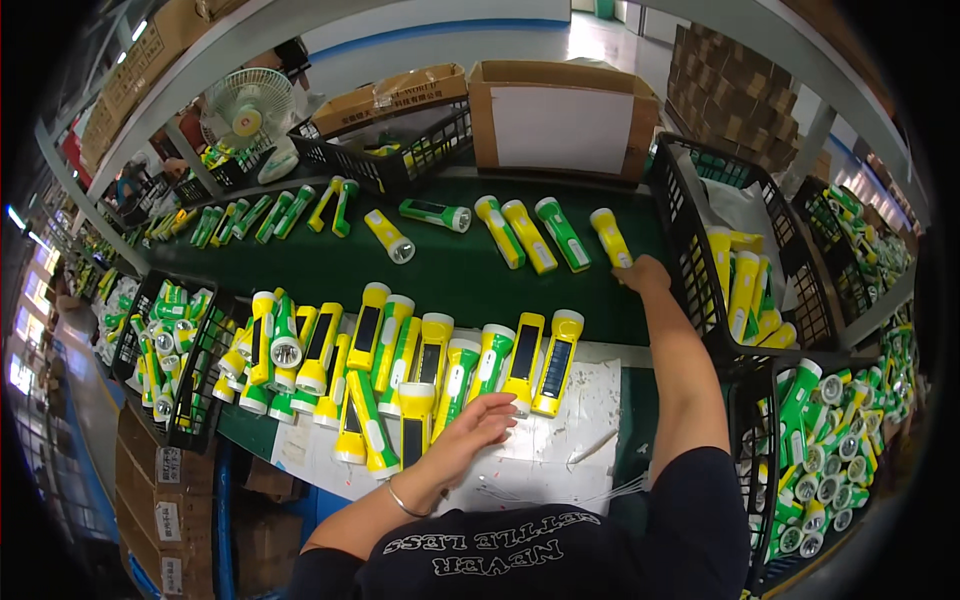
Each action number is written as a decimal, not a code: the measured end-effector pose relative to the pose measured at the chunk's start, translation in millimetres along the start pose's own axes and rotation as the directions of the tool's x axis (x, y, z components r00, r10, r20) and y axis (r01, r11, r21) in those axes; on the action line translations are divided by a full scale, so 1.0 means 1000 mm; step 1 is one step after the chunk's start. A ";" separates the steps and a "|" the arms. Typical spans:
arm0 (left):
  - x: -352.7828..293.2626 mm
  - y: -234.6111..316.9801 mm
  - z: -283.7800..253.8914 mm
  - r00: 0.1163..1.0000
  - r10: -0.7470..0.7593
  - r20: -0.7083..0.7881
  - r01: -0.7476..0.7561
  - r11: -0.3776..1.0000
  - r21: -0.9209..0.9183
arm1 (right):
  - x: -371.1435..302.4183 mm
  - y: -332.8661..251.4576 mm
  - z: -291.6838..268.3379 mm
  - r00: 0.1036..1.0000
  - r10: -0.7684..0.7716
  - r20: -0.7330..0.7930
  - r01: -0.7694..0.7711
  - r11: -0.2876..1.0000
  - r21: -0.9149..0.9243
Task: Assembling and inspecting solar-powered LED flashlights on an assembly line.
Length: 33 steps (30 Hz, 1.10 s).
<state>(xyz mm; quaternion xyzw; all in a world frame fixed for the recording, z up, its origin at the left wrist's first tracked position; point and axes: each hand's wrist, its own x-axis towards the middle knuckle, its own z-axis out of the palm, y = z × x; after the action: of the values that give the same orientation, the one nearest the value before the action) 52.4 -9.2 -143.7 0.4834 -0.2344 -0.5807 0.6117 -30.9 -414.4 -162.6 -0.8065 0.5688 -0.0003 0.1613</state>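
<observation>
I am seeing the right hand (pixel 645 274) reaching out over the green belt (pixel 330 265), its fingers pinching the near end of a yellow flashlight (pixel 610 237) that is lying at the right end of a spaced row. The left hand (pixel 480 430) is hanging loosely spread and holding nothing, its fingertips lying just beside the lower end of a yellow flashlight with a dark panel (pixel 524 362); whether they are touching it I cannot tell. That one is resting among a crowd of green-and-yellow flashlights (pixel 375 415) on a white sheet (pixel 590 400).

On the right, a black crate (pixel 690 240) is holding more of them, and a fuller crate (pixel 765 410) is standing nearer. At the far side, a low carton (pixel 390 95) is showing dark printed characters along its front, while the taller carton (pixel 485 120) beside it is carrying a plain white paper (pixel 560 130). Small white labels (pixel 168 465) are marking the stacked boxes at near left, their print being too small for me. The person's dark shirt is bearing outlined white lettering (pixel 490 555), running upside down in my view.
</observation>
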 end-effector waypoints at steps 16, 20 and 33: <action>0.032 -0.036 0.051 0.993 -0.115 0.028 0.113 0.845 -0.522 | -0.355 -0.002 0.016 0.807 -0.582 -0.100 0.590 0.802 0.095; 0.012 -0.038 0.038 0.983 -0.160 0.093 0.184 0.894 -0.408 | -0.368 0.014 0.025 0.820 -0.557 -0.134 0.554 0.709 0.437; -0.002 -0.049 0.024 0.965 -0.230 0.122 0.261 0.865 -0.430 | -0.378 0.008 0.033 0.823 -0.531 -0.200 0.545 0.642 0.539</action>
<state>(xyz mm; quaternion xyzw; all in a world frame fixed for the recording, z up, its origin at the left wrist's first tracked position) 8.0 -7.8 -175.8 0.3381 -0.0532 -0.7075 0.6183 -165.6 -61.4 -126.8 -0.8510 0.2774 -0.2288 0.3828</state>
